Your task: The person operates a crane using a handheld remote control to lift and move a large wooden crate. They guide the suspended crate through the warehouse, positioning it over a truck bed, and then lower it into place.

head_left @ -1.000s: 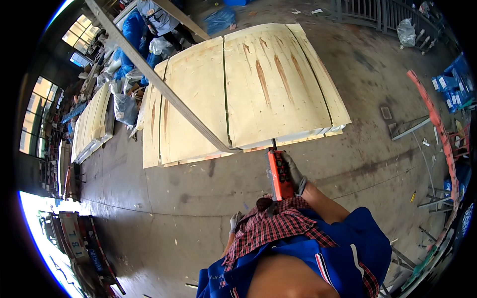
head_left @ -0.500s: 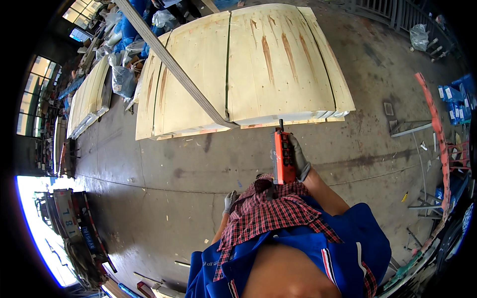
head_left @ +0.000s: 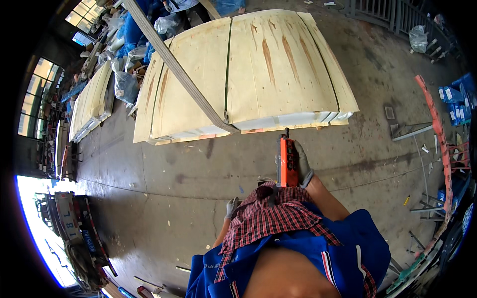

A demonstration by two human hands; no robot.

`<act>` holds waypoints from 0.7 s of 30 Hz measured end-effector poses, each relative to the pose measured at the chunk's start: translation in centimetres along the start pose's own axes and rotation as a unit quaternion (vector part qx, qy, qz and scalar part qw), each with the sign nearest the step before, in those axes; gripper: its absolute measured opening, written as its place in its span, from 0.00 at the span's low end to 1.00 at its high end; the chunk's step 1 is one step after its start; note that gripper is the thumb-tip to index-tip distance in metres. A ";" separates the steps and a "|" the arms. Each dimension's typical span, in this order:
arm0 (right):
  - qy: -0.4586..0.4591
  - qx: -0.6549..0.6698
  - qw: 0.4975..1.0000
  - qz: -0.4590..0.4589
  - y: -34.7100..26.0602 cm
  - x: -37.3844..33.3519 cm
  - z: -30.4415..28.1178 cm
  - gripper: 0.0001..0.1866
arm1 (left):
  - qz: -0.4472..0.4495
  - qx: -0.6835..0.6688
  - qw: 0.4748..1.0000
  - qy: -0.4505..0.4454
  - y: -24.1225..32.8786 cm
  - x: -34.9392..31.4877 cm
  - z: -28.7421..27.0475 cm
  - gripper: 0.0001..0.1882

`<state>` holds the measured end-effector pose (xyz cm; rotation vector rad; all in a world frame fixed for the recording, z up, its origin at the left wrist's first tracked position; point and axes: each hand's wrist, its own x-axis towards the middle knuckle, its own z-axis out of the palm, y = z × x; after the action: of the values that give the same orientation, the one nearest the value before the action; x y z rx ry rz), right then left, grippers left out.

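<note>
In my gloved right hand is an orange crane remote control with black buttons and a short black antenna, held upright in front of my body. The fingers are wrapped round its back and right side. My gloved left hand hangs low beside the checked shirt, which covers part of it; its fingers are too hidden to read. Beyond the remote lies a large, long pack topped with pale wooden boards and bound with dark straps. A flat grey lifting sling runs slantwise down to the pack's near edge.
A second boarded pack and heaped plastic-wrapped goods are at the left. Another person stands behind the pack. A truck is at the lower left. On the right are a red bar and metal frames.
The pack and sling sit slightly lower in the picture, and more of the other person shows. The remote has shifted a little right and down, turned slightly, still in my right hand.
</note>
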<state>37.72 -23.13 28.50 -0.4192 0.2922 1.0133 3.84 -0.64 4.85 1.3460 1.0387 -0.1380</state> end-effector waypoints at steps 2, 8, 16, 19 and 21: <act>0.011 -0.004 1.000 -0.007 -0.1 0.0 0.0 0.25 | -0.001 0.024 1.000 -0.001 0.7 -0.2 0.3 0.22; 0.006 -0.016 1.000 -0.009 -0.1 -0.1 1.1 0.26 | 0.257 0.304 0.917 0.002 -0.7 1.0 -1.3 0.21; 0.090 -0.099 0.991 -0.027 -0.3 -0.4 0.2 0.30 | 0.028 -0.131 0.989 0.054 15.0 6.5 -2.4 0.17; 0.069 -0.100 0.992 -0.027 -0.3 -0.4 0.8 0.29 | 0.081 -0.138 0.986 0.049 22.9 7.5 -3.1 0.17; 0.062 -0.108 0.992 -0.029 -0.2 -0.4 0.7 0.29 | 0.104 -0.135 0.984 0.041 26.9 7.5 -2.9 0.18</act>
<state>37.70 -23.22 29.31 -0.6857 0.2813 0.9677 23.43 12.94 19.69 1.2097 0.9402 0.2096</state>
